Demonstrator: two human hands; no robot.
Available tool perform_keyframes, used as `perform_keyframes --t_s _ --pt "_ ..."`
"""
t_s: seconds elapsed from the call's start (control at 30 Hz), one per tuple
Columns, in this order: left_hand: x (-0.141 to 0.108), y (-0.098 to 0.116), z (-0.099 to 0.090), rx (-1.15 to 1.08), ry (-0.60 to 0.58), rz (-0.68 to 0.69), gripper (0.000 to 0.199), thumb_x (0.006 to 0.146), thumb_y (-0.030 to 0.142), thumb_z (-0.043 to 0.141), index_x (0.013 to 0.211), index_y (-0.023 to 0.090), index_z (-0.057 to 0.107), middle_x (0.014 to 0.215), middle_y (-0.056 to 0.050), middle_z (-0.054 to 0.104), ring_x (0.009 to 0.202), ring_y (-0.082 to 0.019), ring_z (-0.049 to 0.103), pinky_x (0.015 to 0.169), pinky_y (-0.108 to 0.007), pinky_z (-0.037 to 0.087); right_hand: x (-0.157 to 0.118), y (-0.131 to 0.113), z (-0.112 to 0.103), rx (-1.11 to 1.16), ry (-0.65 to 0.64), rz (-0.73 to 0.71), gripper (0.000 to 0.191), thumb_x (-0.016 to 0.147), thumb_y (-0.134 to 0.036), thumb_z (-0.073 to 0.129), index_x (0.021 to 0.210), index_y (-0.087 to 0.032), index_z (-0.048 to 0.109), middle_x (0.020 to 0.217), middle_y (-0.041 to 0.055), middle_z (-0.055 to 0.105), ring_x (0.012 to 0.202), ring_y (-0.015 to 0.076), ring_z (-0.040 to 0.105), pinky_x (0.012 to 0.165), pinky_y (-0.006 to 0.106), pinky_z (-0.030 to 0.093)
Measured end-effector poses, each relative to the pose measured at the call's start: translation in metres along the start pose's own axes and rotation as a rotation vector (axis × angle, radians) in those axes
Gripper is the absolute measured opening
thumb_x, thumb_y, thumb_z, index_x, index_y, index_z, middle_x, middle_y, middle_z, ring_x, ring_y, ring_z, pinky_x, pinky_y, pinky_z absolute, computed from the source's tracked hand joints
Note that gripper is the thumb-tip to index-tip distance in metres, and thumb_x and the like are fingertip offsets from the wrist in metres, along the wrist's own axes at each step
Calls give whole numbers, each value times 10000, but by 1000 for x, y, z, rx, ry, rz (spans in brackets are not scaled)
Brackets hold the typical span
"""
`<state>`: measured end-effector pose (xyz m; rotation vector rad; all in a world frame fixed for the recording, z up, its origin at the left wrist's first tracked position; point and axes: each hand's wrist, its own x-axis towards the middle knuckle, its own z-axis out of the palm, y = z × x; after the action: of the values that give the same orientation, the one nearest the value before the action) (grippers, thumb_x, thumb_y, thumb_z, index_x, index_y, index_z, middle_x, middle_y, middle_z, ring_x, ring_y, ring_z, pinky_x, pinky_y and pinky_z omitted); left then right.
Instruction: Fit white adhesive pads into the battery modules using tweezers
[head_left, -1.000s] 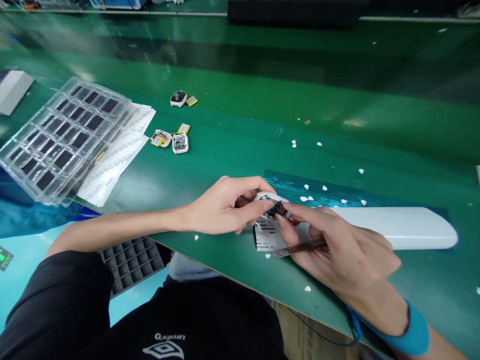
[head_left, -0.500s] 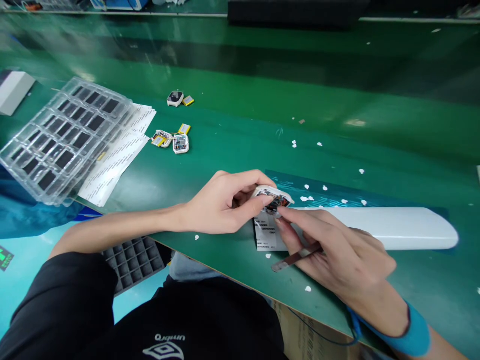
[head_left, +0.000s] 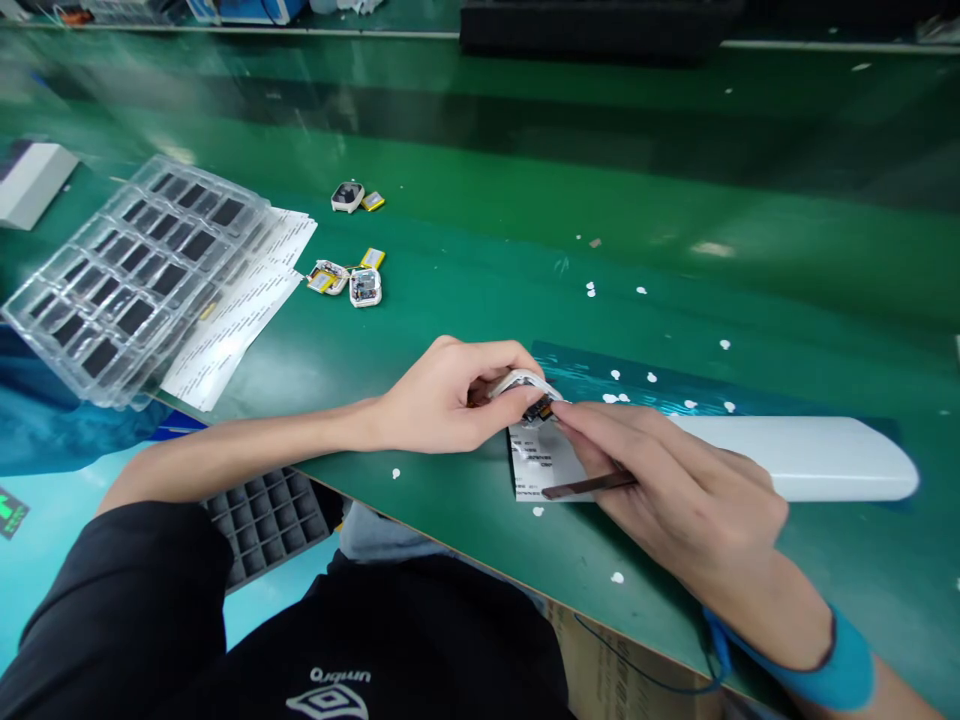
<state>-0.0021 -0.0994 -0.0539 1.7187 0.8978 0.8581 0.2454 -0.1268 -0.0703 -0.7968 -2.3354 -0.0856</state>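
My left hand point(head_left: 457, 395) is closed around a small white device casing point(head_left: 525, 382) with electronic parts showing inside. The thumb presses on its near side. My right hand point(head_left: 675, 480) has thumb and forefinger pinched at the casing's right edge, touching it. Metal tweezers point(head_left: 589, 486) are tucked in the same hand, tips pointing left. Below the casing lies a white sheet with printed marks point(head_left: 536, 465), beside a long white rounded strip point(head_left: 810, 458). What the right fingertips pinch inside the casing is too small to tell.
Opened casings point(head_left: 365, 287) with yellow-edged batteries point(head_left: 373, 258) lie back left, near another white casing point(head_left: 348, 196). Clear trays point(head_left: 135, 270) rest on printed sheets point(head_left: 232, 350) at the left. Small white stickers point(head_left: 617, 578) are scattered about. A black gridded tray point(head_left: 270, 525) sits below the table edge.
The casing has tilted and shifted slightly left in my left hand. My right hand has turned a little, and the tweezers now lie more level.
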Motion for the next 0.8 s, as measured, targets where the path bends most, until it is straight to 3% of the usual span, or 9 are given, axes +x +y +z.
perform_keyframes --t_s 0.23,0.43,0.53,0.63,0.8 --pt "-2 -4 2 144 8 76 208 1012 326 615 915 163 700 607 62 550 500 -57 436 514 -193 348 -1 0 -1 26 8 34 520 913 127 551 1260 -221 721 1112 35 837 878 189 826 784 267 694" --pt "-8 -7 5 310 -88 167 275 1066 304 504 1164 178 727 894 -28 793 557 -81 541 559 -218 411 -2 -1 1 -1 13 54 453 951 75 566 1251 -231 717 1124 24 835 890 178 826 759 245 690" --pt "-9 -7 5 345 -110 173 296 1056 261 483 1185 182 737 852 -21 787 574 -96 562 571 -224 414 2 -2 0 -12 -11 51 446 966 75 521 1236 -225 709 1126 28 827 899 170 821 727 237 675" --pt "-6 -5 4 245 -146 108 248 1028 254 527 1100 175 750 723 16 709 533 -84 511 563 -214 401 5 -4 0 -11 1 56 425 971 81 546 1216 -222 715 1108 22 823 869 158 811 677 223 646" --pt "-1 -2 4 -135 -195 -105 218 1005 328 613 1043 144 725 633 49 558 501 -68 390 484 -207 307 4 -5 -3 -7 14 71 450 944 97 602 1253 -203 733 1121 27 825 883 164 810 730 222 655"
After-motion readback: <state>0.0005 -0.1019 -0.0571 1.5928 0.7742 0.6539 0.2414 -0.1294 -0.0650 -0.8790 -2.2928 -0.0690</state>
